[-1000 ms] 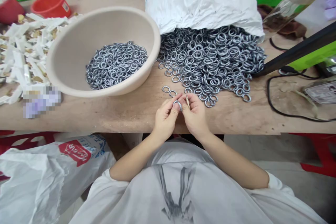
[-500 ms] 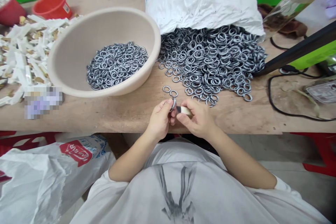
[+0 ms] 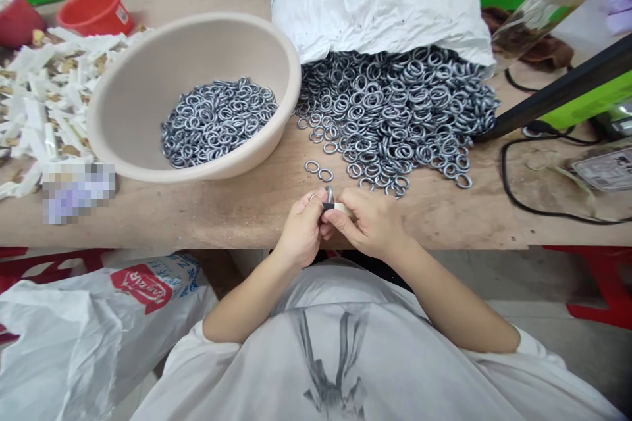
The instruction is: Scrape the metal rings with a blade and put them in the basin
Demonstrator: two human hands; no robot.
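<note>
Close to the table's front edge, my left hand [image 3: 302, 227] pinches a grey metal ring [image 3: 329, 193] between thumb and fingers. My right hand [image 3: 372, 220] is closed around a small tool with a pale handle [image 3: 343, 210] and a flat dark tip. That tip lies against the ring, by my left thumb; its exact kind is unclear. Just beyond my hands lie two loose rings [image 3: 324, 175]. A large heap of the same rings [image 3: 390, 112] spreads behind and to the right. To the left, a big beige bowl [image 3: 123, 89] holds many more rings.
A white sack [image 3: 385, 6] lies over the back of the heap. Cut white and tan scraps [image 3: 34, 99] cover the left, near a red tub [image 3: 93, 12]. A slanting black bar [image 3: 553, 92] and black cable [image 3: 503, 171] are at right. A plastic bag [image 3: 74, 335] hangs below left.
My right hand has moved slightly left, bringing the tool's dark tip from beside the ring onto it. The ring stays in my left hand. The view has shifted slightly.
</note>
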